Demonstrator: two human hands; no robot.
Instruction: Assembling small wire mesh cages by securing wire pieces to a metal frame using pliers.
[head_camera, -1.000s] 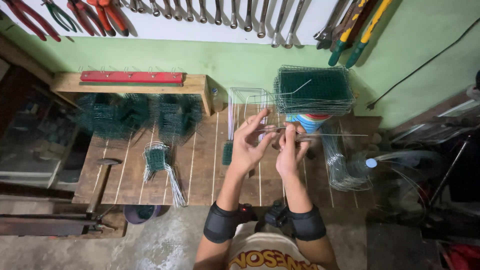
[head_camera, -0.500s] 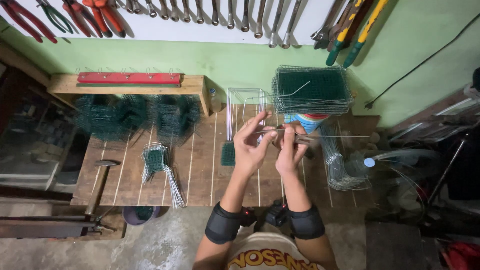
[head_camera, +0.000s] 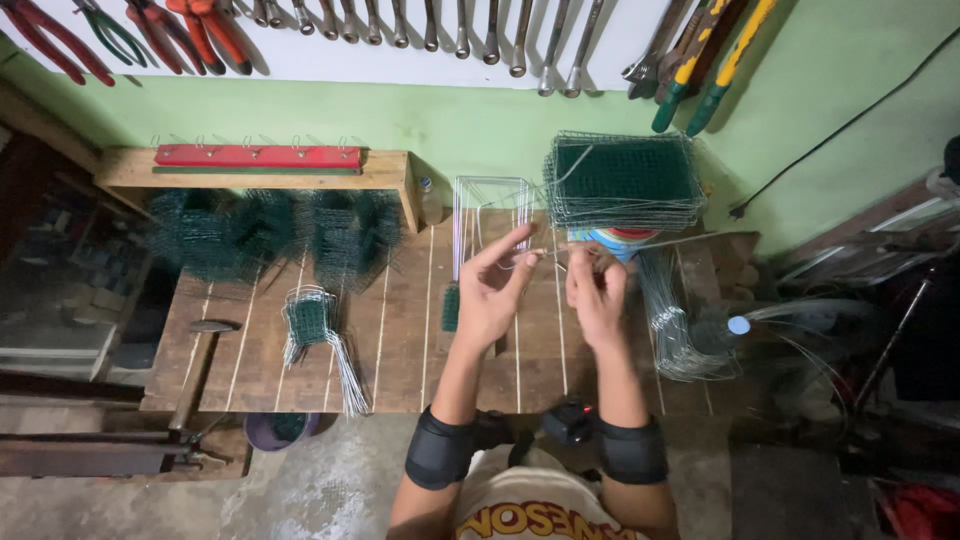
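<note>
Near the middle of the frame the left hand (head_camera: 497, 290) and the right hand (head_camera: 597, 290) are raised close together over the wooden table (head_camera: 400, 370), each pinching with fingertips one end of a thin wire (head_camera: 545, 252) that spans the small gap between them; whether it is bent or straight there is too fine to tell. Just behind the left hand stands a bent wire frame (head_camera: 490, 215), and below it lies a small green mesh piece (head_camera: 451, 307). To the upper right sits one tall stack of flat green mesh panels (head_camera: 622, 180), seemingly stock not yet worked. Right of the hands lies one bundle of loose wire loops (head_camera: 678, 335). To the left rests one bunch of green mesh with wire legs (head_camera: 312, 330), and further upper left a heap of dark green mesh pieces (head_camera: 270, 235), too tangled to count, which look like finished work. One hammer (head_camera: 195, 365) lies at the table's left edge. Judging by the tall stack, much appears left to do.
</note>
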